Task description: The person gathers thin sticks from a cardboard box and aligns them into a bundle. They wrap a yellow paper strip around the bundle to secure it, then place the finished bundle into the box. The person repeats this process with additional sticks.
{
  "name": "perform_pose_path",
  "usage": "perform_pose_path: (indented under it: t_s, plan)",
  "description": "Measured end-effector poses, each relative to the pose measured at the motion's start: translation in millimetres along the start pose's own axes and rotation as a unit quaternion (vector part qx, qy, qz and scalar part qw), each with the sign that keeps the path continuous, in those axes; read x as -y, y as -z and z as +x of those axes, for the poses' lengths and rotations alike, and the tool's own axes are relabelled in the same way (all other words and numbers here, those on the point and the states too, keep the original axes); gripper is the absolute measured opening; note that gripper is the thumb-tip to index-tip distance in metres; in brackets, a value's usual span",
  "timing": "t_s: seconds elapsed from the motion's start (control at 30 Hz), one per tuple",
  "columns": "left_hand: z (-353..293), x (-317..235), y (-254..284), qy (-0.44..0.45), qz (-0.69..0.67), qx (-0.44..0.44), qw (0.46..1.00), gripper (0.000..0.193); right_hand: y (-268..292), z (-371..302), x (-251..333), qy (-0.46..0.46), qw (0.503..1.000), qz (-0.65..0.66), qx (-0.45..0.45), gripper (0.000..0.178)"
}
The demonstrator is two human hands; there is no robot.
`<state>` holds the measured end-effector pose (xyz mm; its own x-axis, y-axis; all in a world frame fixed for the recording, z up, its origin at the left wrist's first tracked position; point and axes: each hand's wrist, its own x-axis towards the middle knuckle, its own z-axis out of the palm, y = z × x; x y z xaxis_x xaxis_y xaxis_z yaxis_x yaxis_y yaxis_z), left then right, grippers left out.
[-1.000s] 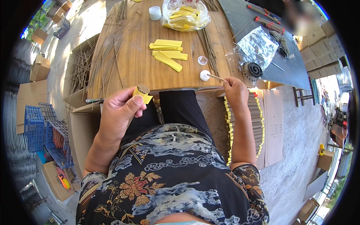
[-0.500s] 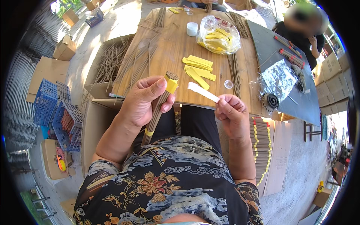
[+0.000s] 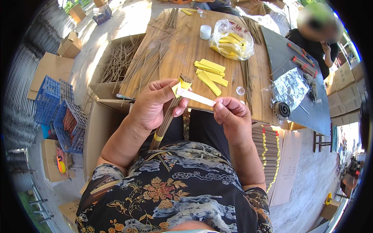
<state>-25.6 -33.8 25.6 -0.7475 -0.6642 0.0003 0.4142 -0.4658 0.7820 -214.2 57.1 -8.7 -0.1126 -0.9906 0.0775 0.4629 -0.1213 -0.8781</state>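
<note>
My left hand (image 3: 155,104) clamps the brown stick bundle (image 3: 167,116) near its top. Below my grip, a yellow band (image 3: 158,137) is already wrapped; at my thumb, the upper yellow strip (image 3: 186,80) looks unfastened, touched by the white flat stick (image 3: 200,98) my right hand (image 3: 234,116) pinches.

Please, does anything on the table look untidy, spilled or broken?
Only the loose sticks at the left of the wooden table: they lie crossed, while the bundle in the left hand is aligned. No spill or damage is evident.
</note>
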Motion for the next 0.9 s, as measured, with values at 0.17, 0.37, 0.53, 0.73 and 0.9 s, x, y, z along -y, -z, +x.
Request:
perform_pose_path:
  t_s: [0.17,0.37,0.53,0.73,0.9]
  plan:
    - [-2,1,1,-0.006,-0.001,0.016,1.0,0.036,-3,1,4,0.0,1.0,0.019,0.012,0.014]
    - [-4,-2,0,0.0,0.006,-0.008,1.0,0.035,1,-4,-1,-0.006,1.0,0.013,0.022,0.015]
    - [-6,-3,0,-0.007,0.012,-0.014,1.0,0.03,5,-6,0,0.005,1.0,0.009,-0.006,0.015]
    - [-7,-3,2,-0.016,0.014,0.006,1.0,0.028,-7,-14,7,0.037,0.997,-0.04,-0.046,0.014]
    - [-7,-6,4,-0.012,0.016,0.01,1.0,0.029,-4,-19,8,0.105,0.988,-0.098,-0.059,0.015]
